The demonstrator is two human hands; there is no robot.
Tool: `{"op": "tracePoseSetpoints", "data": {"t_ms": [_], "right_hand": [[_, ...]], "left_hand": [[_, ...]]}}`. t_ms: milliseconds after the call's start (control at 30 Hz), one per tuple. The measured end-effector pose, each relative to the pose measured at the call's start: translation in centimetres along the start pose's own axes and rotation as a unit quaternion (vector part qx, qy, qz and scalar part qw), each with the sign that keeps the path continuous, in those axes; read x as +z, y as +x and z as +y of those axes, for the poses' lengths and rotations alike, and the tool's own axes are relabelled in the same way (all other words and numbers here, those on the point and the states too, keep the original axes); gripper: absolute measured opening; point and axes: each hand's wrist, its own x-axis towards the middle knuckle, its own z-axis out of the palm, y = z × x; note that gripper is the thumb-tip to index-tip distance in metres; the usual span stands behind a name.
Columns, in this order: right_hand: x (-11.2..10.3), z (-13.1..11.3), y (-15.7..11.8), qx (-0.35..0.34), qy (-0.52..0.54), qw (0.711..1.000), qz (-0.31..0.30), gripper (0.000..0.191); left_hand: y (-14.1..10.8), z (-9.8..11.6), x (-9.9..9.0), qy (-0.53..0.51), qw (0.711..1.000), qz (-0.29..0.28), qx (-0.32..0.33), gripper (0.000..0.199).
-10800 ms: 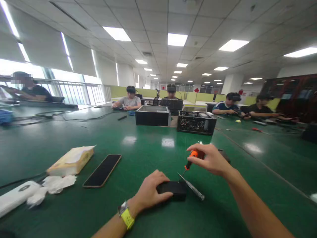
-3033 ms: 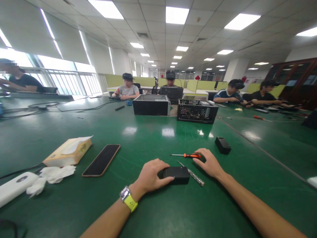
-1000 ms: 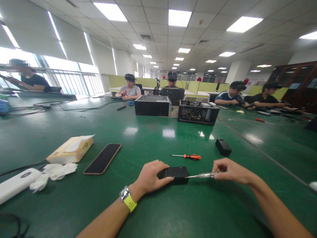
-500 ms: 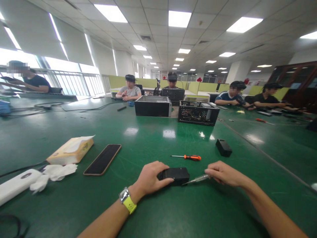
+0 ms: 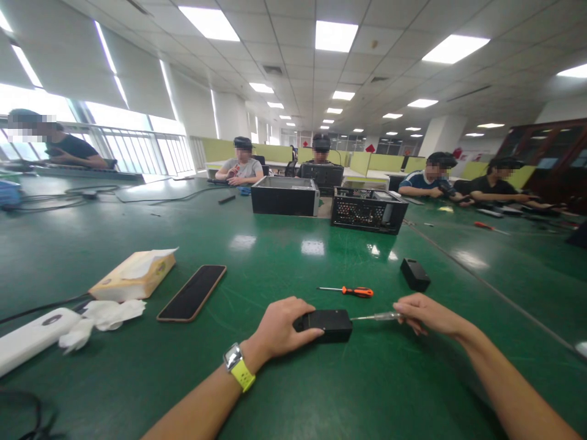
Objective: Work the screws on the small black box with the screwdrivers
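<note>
My left hand (image 5: 284, 327), with a yellow-strapped watch at the wrist, grips the left end of a black box-shaped device (image 5: 336, 325) lying on the green table (image 5: 275, 391). Pinched in the fingers of my right hand (image 5: 424, 313) is a screwdriver with a clear handle (image 5: 386, 316). Its shaft points left and the tip meets the device's right end, near the upper corner. An orange and black screwdriver (image 5: 358, 292) lies just beyond the device. Farther back on the right sits a small black block (image 5: 415, 274).
A phone (image 5: 192, 293), a tissue pack (image 5: 135, 275), crumpled tissue (image 5: 110, 313) and a white device (image 5: 34, 339) lie at left. Two computer cases (image 5: 285, 197) (image 5: 368, 211) stand farther back. Several people sit around the table.
My right hand has moved slightly right, and the clear screwdriver has swung nearly level. Its tip has risen from the device's lower right corner to the upper part of its right end.
</note>
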Motion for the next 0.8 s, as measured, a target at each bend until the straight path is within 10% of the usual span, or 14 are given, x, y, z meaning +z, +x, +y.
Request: {"op": "tracePoseSetpoints", "data": {"t_ms": [533, 800], "right_hand": [[0.3, -1.0, -0.1, -0.017, -0.031, 0.998, 0.051, 0.053], [3.0, -3.9, -0.3, -0.139, -0.047, 0.949, 0.280, 0.042]], "left_hand": [[-0.1, 0.0, 0.1, 0.006, 1.000, -0.002, 0.000, 0.037], [-0.2, 0.0, 0.1, 0.006, 1.000, -0.008, -0.004, 0.037]]}}
